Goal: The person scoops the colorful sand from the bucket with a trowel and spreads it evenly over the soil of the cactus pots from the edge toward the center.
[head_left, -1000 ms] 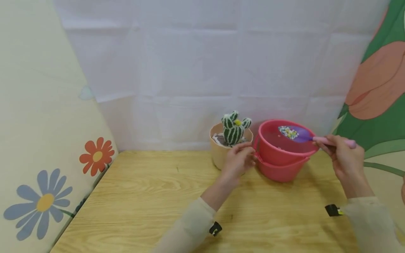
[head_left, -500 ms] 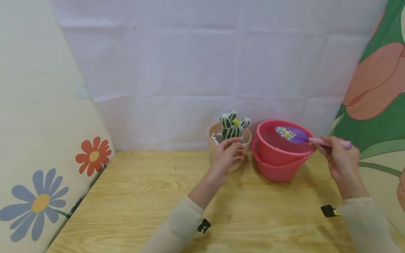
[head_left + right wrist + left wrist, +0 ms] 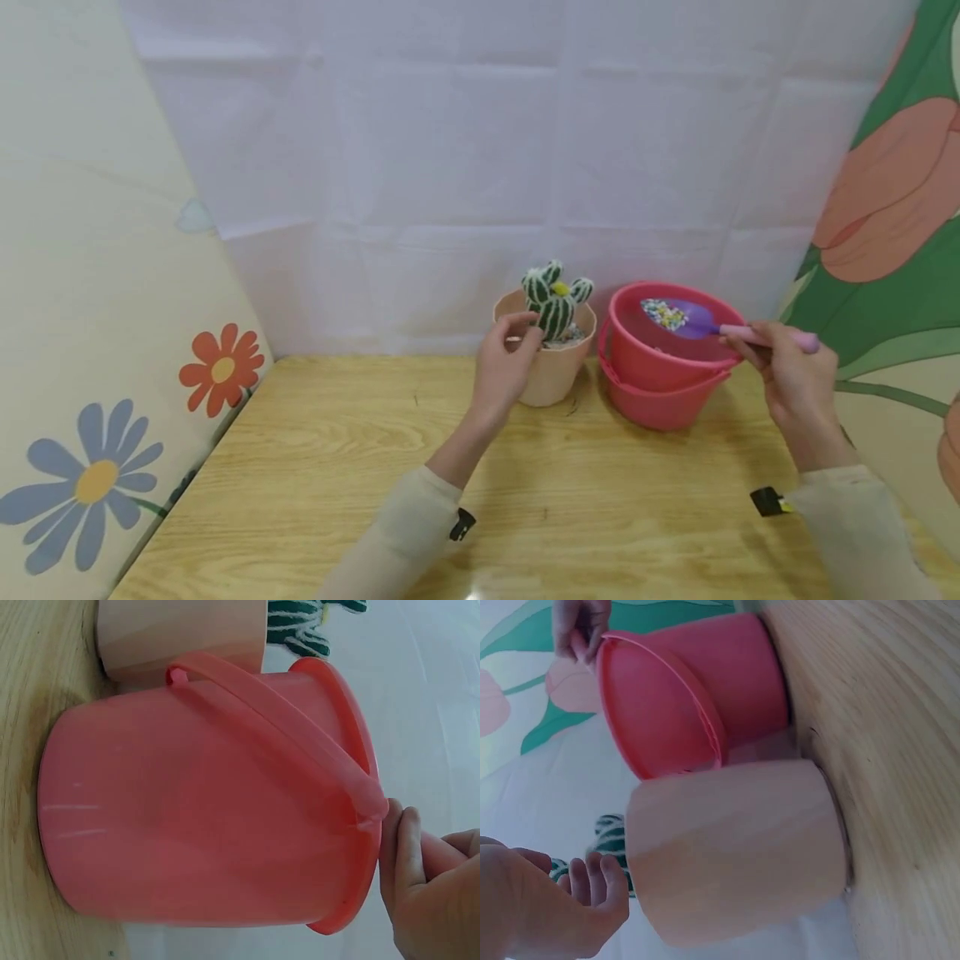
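In the head view my right hand (image 3: 801, 379) grips the pink handle of a small trowel (image 3: 696, 320) over the red bucket (image 3: 656, 408). Its purple blade carries a heap of multicoloured pebbles. To the left of the bucket stands a peach flowerpot (image 3: 553, 379) with a knitted cactus (image 3: 556, 317) upright in it. My left hand (image 3: 502, 367) is at the pot's near left rim, fingers loosely bent beside the cactus. From the left wrist, that hand (image 3: 570, 904) shows nothing held, above the mouth of the pot. The right wrist view hides the trowel's blade behind the bucket.
Both vessels stand on a wood-grain table (image 3: 337, 467), close to a white cloth backdrop (image 3: 450, 167). Floral panels flank it, with a blue flower (image 3: 97, 483) at left and green leaves at right. The bucket's handle (image 3: 667, 390) hangs down its front.
My left hand has moved left from beside the bucket, across the pot's front, to the pot's left rim. The loaded trowel has shifted slightly left over the bucket.
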Demonstrator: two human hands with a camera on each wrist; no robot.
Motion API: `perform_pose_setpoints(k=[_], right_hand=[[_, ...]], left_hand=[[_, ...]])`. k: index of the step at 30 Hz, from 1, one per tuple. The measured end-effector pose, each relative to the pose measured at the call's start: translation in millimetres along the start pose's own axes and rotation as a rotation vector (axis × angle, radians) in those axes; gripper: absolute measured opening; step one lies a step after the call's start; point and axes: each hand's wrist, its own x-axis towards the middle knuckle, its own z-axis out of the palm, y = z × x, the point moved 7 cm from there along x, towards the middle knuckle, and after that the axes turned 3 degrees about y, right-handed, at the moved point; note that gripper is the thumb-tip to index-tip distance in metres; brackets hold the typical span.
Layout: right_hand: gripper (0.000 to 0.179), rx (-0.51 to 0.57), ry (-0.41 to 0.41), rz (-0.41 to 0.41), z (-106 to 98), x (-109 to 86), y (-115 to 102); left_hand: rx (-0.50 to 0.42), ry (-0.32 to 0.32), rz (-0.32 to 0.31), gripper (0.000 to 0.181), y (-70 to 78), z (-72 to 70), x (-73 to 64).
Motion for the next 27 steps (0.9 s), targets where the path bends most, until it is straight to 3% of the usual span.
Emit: perform_pose_setpoints(k=[5, 8, 11, 15, 19, 23, 27], right_hand=[[0.024, 0.002, 0.007, -0.023, 3.7, -2.3, -0.3], [0.026, 0.009, 0.015, -0.012, 8.4, -5.5, 0.1], [0.026, 0.02, 0.013, 0.0, 14.7, -9.2, 0.7], [0.027, 0.019, -0.006, 0.001, 21.1, -12.9, 1.9], [0.03, -0.035, -0.037, -0.001, 26.2, -15.9, 3.3], [0.03, -0.085, -0.076, 0.002, 32.0, -18.1, 4.9], [0.032, -0.102, -0.12, 0.018, 39.7, -19.9, 7.4]], left_hand=[[0.077, 0.106, 0.13, 0.024, -6.0, -22.2, 6.6], [0.098, 0.153, 0.153, 0.024, -14.2, -32.7, 13.8], [0.145, 0.135, 0.108, 0.035, -24.7, -36.4, 19.3], [0.185, 0.045, -0.002, 0.056, -39.2, -33.7, 21.9], [0.163, -0.024, -0.088, 0.075, -51.3, -30.6, 23.6], [0.147, -0.066, -0.142, 0.087, -58.9, -28.6, 24.5], [0.12, -0.098, -0.168, 0.088, -63.5, -26.6, 25.8]])
